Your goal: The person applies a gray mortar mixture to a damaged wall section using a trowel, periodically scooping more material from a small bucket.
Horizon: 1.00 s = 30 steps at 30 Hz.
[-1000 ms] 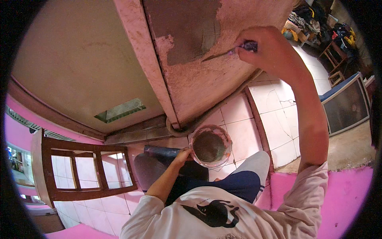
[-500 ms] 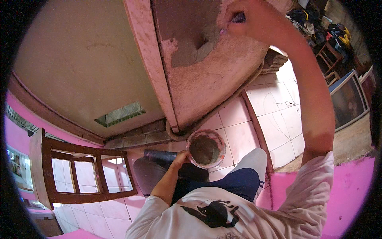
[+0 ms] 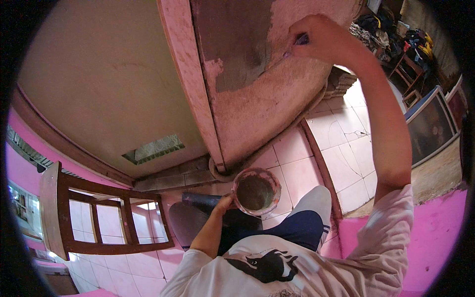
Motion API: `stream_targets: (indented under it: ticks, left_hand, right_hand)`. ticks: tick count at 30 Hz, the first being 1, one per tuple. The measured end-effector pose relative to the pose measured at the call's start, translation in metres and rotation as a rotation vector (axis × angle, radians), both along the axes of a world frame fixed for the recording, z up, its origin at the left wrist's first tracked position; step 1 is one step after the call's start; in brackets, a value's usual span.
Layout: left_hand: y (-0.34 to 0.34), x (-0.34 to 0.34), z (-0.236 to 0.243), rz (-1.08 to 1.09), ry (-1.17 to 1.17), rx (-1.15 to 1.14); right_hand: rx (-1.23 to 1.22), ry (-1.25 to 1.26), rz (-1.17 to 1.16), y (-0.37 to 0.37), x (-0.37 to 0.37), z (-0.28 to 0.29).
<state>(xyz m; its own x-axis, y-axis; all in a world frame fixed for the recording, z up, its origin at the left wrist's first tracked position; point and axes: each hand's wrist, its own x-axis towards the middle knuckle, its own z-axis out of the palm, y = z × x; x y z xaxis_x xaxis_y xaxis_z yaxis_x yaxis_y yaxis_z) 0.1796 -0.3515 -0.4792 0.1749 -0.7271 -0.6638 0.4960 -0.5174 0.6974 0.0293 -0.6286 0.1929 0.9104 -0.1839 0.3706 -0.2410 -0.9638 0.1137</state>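
Observation:
My left hand (image 3: 226, 204) grips the rim of a small round bucket (image 3: 275, 200) at its left side, above my lap. Grey wet mortar (image 3: 254, 192) lies inside it. My right hand (image 3: 316, 39) is raised at the upper right, closed round the dark handle of what looks like a trowel (image 3: 301, 38). The blade is hard to make out against the wall. That hand is close to the pink, worn wall (image 3: 277, 94), just right of a dark grey patch of wet plaster (image 3: 232, 47).
A brown wooden frame piece of furniture (image 3: 118, 250) stands at lower left. A pipe or hose (image 3: 217, 173) runs along the wall's foot above white floor tiles (image 3: 292, 148). A dark-panelled framed object (image 3: 433, 126) and heaped clothes (image 3: 376, 29) are at the right.
My right hand has moved slightly down and right, away from the plaster patch. The grey blade-like shape at the patch's lower edge no longer shows. The bucket sits a little lower in view.

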Motion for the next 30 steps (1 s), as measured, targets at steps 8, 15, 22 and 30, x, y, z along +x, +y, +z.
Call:
stream_targets:
  ticks: [8, 15, 22, 30]
  left_hand:
    - [0.001, 0.016, 0.053, -0.161, -0.517, 0.242]
    - [-0.027, 0.084, 0.238, 0.326, -1.171, -0.280]
    - [-0.082, 0.127, 0.445, 0.898, -1.556, -0.977]
    - [-0.136, 0.128, 0.463, 0.965, -1.518, -1.052]
  right_hand:
    - [0.012, -0.092, -0.039, -0.037, 0.013, 0.015]
    - [0.010, -0.129, -0.055, 0.013, -0.016, 0.083]
    - [0.102, -0.006, 0.051, -0.003, 0.019, -0.021]
    - [0.112, -0.091, 0.087, -0.002, 0.029, 0.010]
